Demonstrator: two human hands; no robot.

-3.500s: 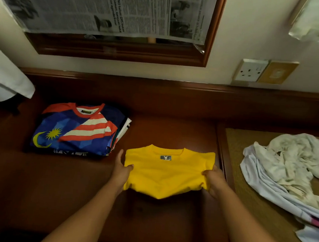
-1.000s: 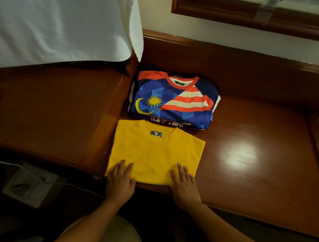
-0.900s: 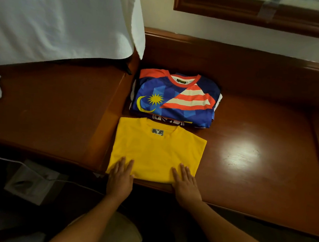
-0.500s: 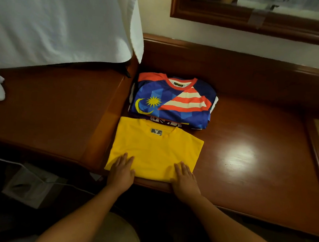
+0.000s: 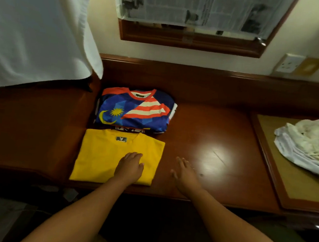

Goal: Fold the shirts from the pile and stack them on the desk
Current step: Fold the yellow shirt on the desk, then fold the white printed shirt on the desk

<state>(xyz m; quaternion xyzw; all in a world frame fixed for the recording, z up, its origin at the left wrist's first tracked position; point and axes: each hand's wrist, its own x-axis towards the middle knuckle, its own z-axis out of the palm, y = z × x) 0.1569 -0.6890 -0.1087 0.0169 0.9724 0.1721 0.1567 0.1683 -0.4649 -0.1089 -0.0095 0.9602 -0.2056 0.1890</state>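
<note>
A folded yellow shirt (image 5: 103,154) lies flat near the front edge of the dark wooden desk (image 5: 211,137). My left hand (image 5: 130,166) rests flat on its right half, fingers straight. Right of the shirt, my right hand (image 5: 186,172) is open over bare wood and holds nothing. Behind the yellow shirt sits a stack of folded shirts topped by a blue jersey (image 5: 134,110) with red and white stripes, a moon and a star. A pile of crumpled white shirts (image 5: 307,143) lies on a tan mat at the far right.
A white cloth (image 5: 37,29) hangs over the raised desk section on the left. A wood-framed mirror covered with newspaper (image 5: 195,14) is on the wall, with a wall socket (image 5: 290,63) to its right. The tan mat (image 5: 292,182) has a raised wooden border.
Both hands left the shirt's front edge. My left hand slid onto the shirt's right half; my right hand moved off it to the right. The view swung right, showing the white pile.
</note>
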